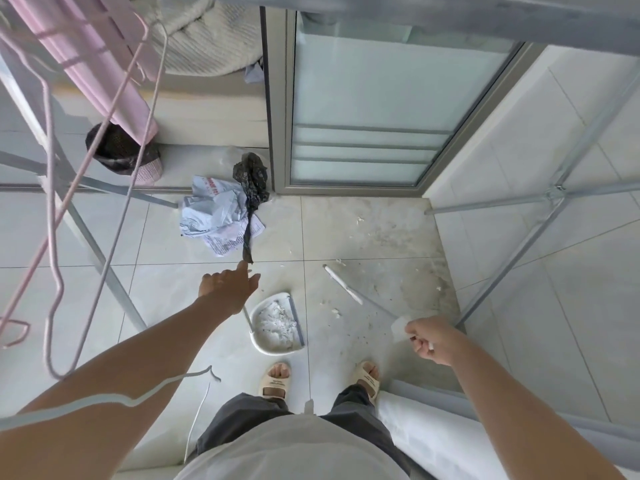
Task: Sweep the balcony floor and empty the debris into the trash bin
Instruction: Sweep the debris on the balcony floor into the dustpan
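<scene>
Debris (277, 325) already fills the dustpan (264, 345) before your feet. Far left of it the trash bin (121, 152) waits; just left, your left hand (230, 284) reaches, grip apart; right, scraps (335, 311) remain and your right hand (434, 341) clamps the broom (349, 292).
</scene>
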A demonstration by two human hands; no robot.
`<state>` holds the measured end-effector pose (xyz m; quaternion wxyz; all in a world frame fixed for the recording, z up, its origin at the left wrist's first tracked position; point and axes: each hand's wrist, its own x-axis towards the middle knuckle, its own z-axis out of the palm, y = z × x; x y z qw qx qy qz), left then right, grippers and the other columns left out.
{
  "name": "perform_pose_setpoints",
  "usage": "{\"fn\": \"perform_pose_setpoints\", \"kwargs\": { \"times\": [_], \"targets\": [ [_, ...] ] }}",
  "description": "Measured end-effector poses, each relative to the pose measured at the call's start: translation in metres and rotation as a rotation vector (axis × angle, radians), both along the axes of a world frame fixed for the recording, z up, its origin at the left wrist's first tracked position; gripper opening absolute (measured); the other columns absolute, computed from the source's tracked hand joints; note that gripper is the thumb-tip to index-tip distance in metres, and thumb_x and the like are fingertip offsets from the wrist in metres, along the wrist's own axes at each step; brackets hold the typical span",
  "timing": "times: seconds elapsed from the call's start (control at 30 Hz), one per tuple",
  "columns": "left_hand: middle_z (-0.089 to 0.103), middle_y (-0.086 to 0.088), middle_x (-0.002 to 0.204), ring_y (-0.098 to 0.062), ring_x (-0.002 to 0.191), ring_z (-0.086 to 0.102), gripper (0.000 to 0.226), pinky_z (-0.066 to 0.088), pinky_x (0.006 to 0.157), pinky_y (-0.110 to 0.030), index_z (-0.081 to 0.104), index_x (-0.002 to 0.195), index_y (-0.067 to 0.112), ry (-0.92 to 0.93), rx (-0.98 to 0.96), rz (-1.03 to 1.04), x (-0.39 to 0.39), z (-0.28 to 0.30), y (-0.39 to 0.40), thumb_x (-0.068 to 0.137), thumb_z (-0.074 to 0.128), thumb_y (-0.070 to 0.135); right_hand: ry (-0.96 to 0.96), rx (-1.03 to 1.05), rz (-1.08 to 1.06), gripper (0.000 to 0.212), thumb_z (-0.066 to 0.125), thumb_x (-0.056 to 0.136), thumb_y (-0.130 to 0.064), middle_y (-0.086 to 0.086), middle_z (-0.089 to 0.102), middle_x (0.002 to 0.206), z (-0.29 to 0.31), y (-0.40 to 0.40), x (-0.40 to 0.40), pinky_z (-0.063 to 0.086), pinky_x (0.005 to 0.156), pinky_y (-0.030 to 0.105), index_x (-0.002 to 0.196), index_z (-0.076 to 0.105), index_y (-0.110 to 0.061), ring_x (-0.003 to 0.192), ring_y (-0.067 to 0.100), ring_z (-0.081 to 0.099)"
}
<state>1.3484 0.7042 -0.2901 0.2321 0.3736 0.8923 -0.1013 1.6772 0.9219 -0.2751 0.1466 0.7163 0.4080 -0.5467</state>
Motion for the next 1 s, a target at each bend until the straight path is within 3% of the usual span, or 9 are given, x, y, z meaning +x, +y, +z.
{"fn": "perform_pose_setpoints", "kwargs": {
  "times": [0.17,0.3,0.43,0.53,0.67,0.8,0.87,1.0],
  "targets": [
    [0.067,-0.010,0.107,-0.030,0.102,0.062,0.047,0.037,0.083,-0.039,0.039,0.123,0.017,0.001,-0.004,-0.025,0.003,-0.004,0.006,0.101,0.020,0.054,-0.028,0.017,-0.087,0.008,0.049,0.087,0.005,0.012,0.049,0.072,-0.033,-0.044,-0.016,0.033,0.037,0.015,0.084,0.054,-0.001,0.043,0.013,0.046],
    [0.067,-0.009,0.104,-0.030,0.099,0.063,0.045,0.034,0.079,-0.039,0.039,0.118,0.017,-0.015,0.014,-0.026,0.004,-0.008,0.004,0.101,0.020,0.055,0.021,-0.099,-0.193,0.015,0.047,0.083,0.008,0.011,0.049,0.065,-0.056,-0.089,-0.031,0.029,0.040,0.017,0.075,0.051,-0.004,0.036,0.013,0.044],
    [0.067,-0.008,0.107,-0.030,0.102,0.062,0.044,0.036,0.082,-0.039,0.038,0.119,0.018,-0.026,0.021,-0.035,0.003,-0.006,0.003,0.101,0.020,0.054,0.139,-0.175,-0.258,0.008,0.051,0.090,0.006,0.013,0.047,0.074,-0.040,-0.072,-0.017,0.027,0.029,0.015,0.086,0.054,-0.001,0.033,0.010,0.038],
    [0.067,-0.008,0.107,-0.030,0.102,0.062,0.042,0.037,0.084,-0.039,0.038,0.119,0.019,-0.031,0.031,-0.040,0.002,-0.006,0.002,0.102,0.021,0.053,0.253,-0.240,-0.345,0.003,0.050,0.094,0.000,0.013,0.048,0.069,-0.021,-0.030,0.016,0.025,0.024,0.014,0.096,0.050,-0.002,0.033,0.008,0.034],
    [0.067,-0.007,0.105,-0.030,0.100,0.063,0.044,0.037,0.084,-0.040,0.038,0.120,0.018,-0.021,0.032,-0.039,0.005,-0.006,0.002,0.102,0.021,0.054,0.247,-0.237,-0.220,0.008,0.050,0.096,-0.003,0.010,0.047,0.059,-0.007,-0.009,0.026,0.025,0.025,0.015,0.102,0.047,-0.005,0.034,0.008,0.035],
    [0.066,-0.007,0.110,-0.030,0.104,0.062,0.046,0.038,0.087,-0.041,0.037,0.125,0.019,-0.035,0.010,-0.017,0.007,-0.005,0.003,0.101,0.021,0.055,0.156,-0.104,-0.095,0.010,0.054,0.091,0.004,0.014,0.050,0.070,-0.013,-0.038,-0.009,0.030,0.030,0.016,0.100,0.059,0.004,0.041,0.012,0.042],
    [0.065,-0.008,0.114,-0.030,0.106,0.061,0.047,0.037,0.087,-0.041,0.037,0.126,0.019,-0.040,-0.003,-0.003,0.008,-0.004,0.003,0.101,0.021,0.055,0.113,-0.082,-0.085,0.009,0.056,0.088,0.005,0.018,0.053,0.081,-0.025,-0.059,-0.028,0.035,0.034,0.017,0.095,0.062,0.007,0.047,0.014,0.047],
    [0.063,-0.008,0.118,-0.030,0.109,0.059,0.046,0.037,0.089,-0.041,0.036,0.128,0.020,-0.042,-0.018,0.028,0.011,0.001,0.001,0.101,0.022,0.054,0.155,-0.164,-0.122,0.006,0.052,0.087,0.004,0.014,0.049,0.070,-0.034,-0.064,-0.042,0.031,0.032,0.015,0.088,0.057,0.001,0.037,0.010,0.042]
  ]
}}
